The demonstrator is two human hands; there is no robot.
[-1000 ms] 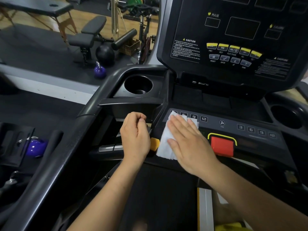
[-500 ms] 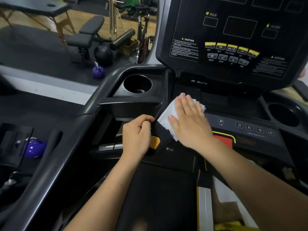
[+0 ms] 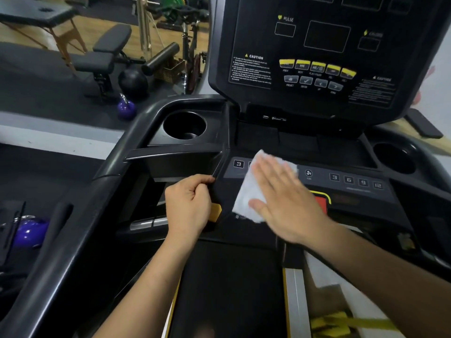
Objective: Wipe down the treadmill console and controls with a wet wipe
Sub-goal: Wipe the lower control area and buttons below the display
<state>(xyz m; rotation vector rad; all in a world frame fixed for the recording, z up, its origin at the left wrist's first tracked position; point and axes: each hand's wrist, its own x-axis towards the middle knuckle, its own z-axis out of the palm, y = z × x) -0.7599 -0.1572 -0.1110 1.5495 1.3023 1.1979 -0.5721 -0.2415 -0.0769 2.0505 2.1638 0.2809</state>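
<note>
Gym floor stretches behind the machine at upper left, with a padded bench (image 3: 105, 54), a black ball (image 3: 133, 81) and a small purple kettlebell (image 3: 126, 108) near it; a second purple kettlebell (image 3: 30, 231) sits at the far left edge. Closer in, the treadmill console (image 3: 317, 69) rises upright with its dark screen and rows of yellow and grey buttons, and below it runs the sloped control strip (image 3: 341, 181) with numbered keys and a fan key. On that strip lies the white wet wipe (image 3: 246, 191), pressed flat under the right hand (image 3: 283, 201). The fingers (image 3: 266, 172) of that hand are stretched out straight and close together, laid over the wipe's right half, with the thumb crossing its lower edge; nothing is pinched, the palm simply bears down. The wipe shows past the fingertips at its upper corner and along its whole left side, covering some of the left-hand number keys. Its long axis runs from lower left to upper right, roughly in line with the fingers, its upper corner towards the console. Part of the red stop button (image 3: 321, 203) shows beside the wrist. The left hand (image 3: 188, 206) is clenched on the black edge of the console housing, just left of the wipe and apart from it, beside a yellow tab (image 3: 216, 212). A round cup holder (image 3: 184, 125) sits above that hand.
</note>
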